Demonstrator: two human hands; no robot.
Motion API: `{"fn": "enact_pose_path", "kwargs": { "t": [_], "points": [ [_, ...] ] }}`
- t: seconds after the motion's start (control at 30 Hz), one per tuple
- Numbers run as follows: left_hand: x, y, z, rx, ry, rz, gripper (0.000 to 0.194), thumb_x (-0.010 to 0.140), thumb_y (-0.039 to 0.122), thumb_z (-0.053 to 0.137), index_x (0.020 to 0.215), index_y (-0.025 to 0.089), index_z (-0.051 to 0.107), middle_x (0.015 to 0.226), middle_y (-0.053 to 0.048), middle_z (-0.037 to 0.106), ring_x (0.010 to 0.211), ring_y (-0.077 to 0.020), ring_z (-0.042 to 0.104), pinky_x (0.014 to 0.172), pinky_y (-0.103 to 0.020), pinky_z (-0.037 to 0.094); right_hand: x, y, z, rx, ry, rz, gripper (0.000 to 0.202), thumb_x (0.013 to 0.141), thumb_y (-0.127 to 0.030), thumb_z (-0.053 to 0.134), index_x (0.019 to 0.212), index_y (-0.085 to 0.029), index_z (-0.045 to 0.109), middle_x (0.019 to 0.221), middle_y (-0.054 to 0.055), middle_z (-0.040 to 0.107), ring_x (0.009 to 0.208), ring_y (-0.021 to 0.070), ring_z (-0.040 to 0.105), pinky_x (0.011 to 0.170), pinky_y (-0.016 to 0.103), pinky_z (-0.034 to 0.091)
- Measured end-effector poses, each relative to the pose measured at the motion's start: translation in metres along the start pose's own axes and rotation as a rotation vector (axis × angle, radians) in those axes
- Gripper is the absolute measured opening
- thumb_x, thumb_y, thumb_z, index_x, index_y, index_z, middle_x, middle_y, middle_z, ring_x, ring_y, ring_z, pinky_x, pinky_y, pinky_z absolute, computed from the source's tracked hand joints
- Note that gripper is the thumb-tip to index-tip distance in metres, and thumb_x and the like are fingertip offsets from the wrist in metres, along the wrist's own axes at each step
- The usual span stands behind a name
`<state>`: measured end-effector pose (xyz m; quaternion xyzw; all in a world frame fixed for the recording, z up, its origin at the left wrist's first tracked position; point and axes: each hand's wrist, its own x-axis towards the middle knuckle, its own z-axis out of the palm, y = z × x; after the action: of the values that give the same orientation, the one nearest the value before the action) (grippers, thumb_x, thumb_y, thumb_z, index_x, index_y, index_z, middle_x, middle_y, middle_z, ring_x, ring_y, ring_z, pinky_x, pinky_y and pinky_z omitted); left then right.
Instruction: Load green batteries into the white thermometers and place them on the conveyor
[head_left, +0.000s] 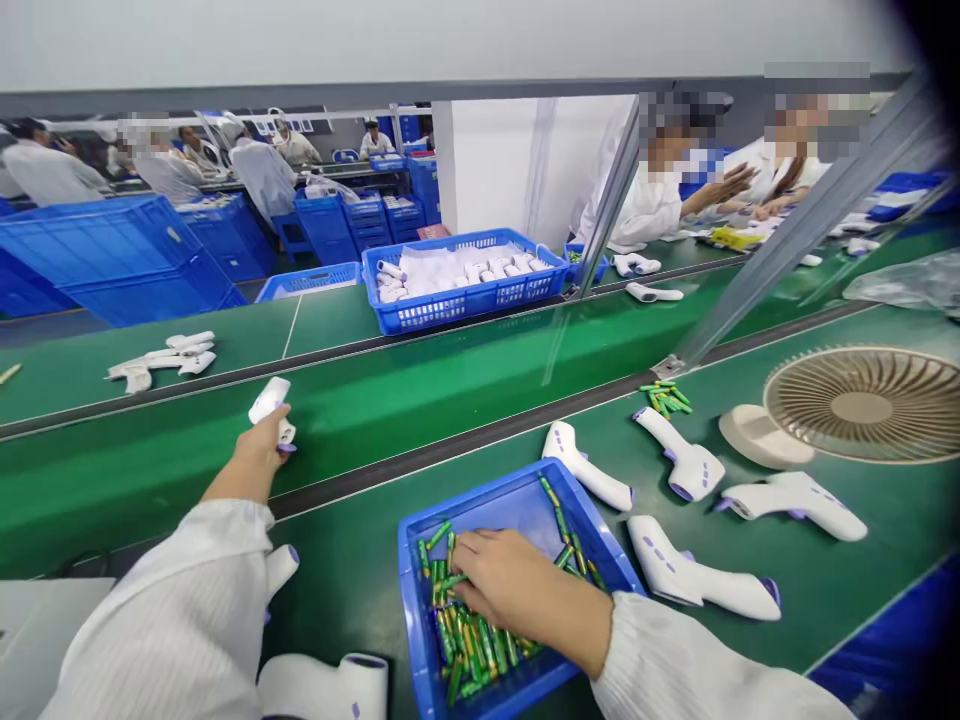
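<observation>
My left hand (259,455) is closed round a white and purple handheld device (268,400), held over the green conveyor belt (450,385). Down in the blue tray (409,620), my right hand (499,575) has its fingers bent among green batteries (472,645), and a battery shows at its fingertips. Several white devices lie on the green table right of the tray, one of them (589,470) close to its back corner. Two more (326,685) lie left of the tray, partly behind my left sleeve.
A beige fan (862,405) stands at the right beside a small battery pile (665,398). Across the belt sit a blue basket of devices (465,300) and another device group (169,360). Metal posts (780,220) rise at the right. People in white work beyond.
</observation>
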<state>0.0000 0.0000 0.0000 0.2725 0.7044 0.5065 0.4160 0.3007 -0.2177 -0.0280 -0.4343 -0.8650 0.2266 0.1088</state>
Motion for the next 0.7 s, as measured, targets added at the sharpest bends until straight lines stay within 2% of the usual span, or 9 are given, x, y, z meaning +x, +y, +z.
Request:
{"fn": "enact_pose_path", "kwargs": {
  "t": [0.07,0.1,0.13,0.2,0.27,0.33,0.43,0.6,0.7],
  "points": [
    [-0.04,0.005,0.017,-0.191,-0.073,-0.027,0.018,0.087,0.026,0.051,0.074,0.018,0.04,0.057,0.006,0.039,0.043,-0.0086,0.037,0.044,-0.019,0.029,-0.001,0.0,-0.003,0.126,0.165,0.024,0.012,0.095,-0.022,0.05,0.1,-0.018,0.059,0.089,0.004,0.067,0.08,0.0191,0.063,0.071,0.03,0.048],
    [-0.067,0.005,0.026,-0.233,-0.101,-0.025,0.021,0.089,0.033,0.048,0.077,0.017,0.045,0.058,0.005,0.041,0.043,-0.0082,0.037,0.043,-0.019,0.029,-0.002,0.0,-0.005,0.205,0.277,0.033,0.017,0.096,-0.021,0.047,0.109,-0.019,0.057,0.089,0.004,0.067,0.078,0.0182,0.063,0.071,0.03,0.049],
    [-0.098,0.004,0.033,-0.37,-0.186,-0.011,0.026,0.089,0.04,0.05,0.081,0.016,0.049,0.059,0.004,0.044,0.044,-0.0083,0.039,0.042,-0.018,0.03,-0.002,0.0,-0.006,0.275,0.398,0.032,0.024,0.097,-0.021,0.044,0.12,-0.02,0.053,0.091,0.004,0.067,0.079,0.018,0.063,0.072,0.03,0.05],
    [-0.161,-0.006,0.048,-0.55,-0.262,0.048,0.033,0.086,0.048,0.057,0.086,0.015,0.054,0.061,0.002,0.047,0.047,-0.008,0.042,0.043,-0.017,0.034,-0.003,0.0,-0.009,0.363,0.599,-0.008,0.04,0.099,-0.02,0.04,0.138,-0.022,0.041,0.096,0.006,0.066,0.082,0.0186,0.063,0.073,0.031,0.051],
    [-0.216,-0.022,0.06,-0.643,-0.284,0.044,0.036,0.081,0.049,0.063,0.088,0.015,0.055,0.066,0.0,0.053,0.051,-0.0092,0.046,0.046,-0.018,0.038,-0.006,0.0,-0.011,0.407,0.71,-0.087,0.045,0.098,-0.016,0.036,0.142,-0.024,0.039,0.096,0.007,0.065,0.082,0.0184,0.064,0.07,0.031,0.052],
    [-0.252,-0.039,0.068,-0.711,-0.246,0.01,0.035,0.077,0.047,0.066,0.089,0.015,0.056,0.067,-0.001,0.055,0.052,-0.0097,0.046,0.046,-0.019,0.038,-0.009,-0.001,-0.012,0.461,0.795,-0.146,0.041,0.097,-0.012,0.036,0.134,-0.025,0.047,0.095,0.006,0.065,0.081,0.0177,0.064,0.069,0.03,0.053],
    [-0.275,-0.057,0.075,-0.74,-0.213,-0.073,0.036,0.074,0.045,0.07,0.088,0.015,0.057,0.064,0.001,0.053,0.047,-0.0081,0.042,0.043,-0.019,0.034,-0.014,-0.002,-0.013,0.566,0.922,-0.163,0.033,0.094,-0.01,0.044,0.121,-0.026,0.054,0.104,0.005,0.068,0.094,0.0186,0.065,0.08,0.033,0.054],
    [-0.281,-0.071,0.078,-0.777,-0.19,-0.161,0.049,0.067,0.052,0.077,0.09,0.013,0.059,0.065,0.001,0.055,0.05,-0.008,0.046,0.044,-0.019,0.035,-0.014,0.002,-0.014,0.655,0.949,-0.296,0.035,0.088,-0.006,0.057,0.115,-0.028,0.059,0.107,0.003,0.071,0.097,0.0188,0.066,0.084,0.037,0.055],
    [-0.28,-0.074,0.077,-0.778,-0.191,-0.188,0.057,0.06,0.056,0.08,0.09,0.013,0.059,0.062,0.003,0.053,0.043,-0.0048,0.037,0.039,-0.017,0.025,-0.012,0.003,-0.016,0.665,0.971,-0.358,0.035,0.083,-0.002,0.063,0.107,-0.028,0.064,0.106,0.002,0.073,0.094,0.0185,0.068,0.081,0.036,0.056]
  ]
}}
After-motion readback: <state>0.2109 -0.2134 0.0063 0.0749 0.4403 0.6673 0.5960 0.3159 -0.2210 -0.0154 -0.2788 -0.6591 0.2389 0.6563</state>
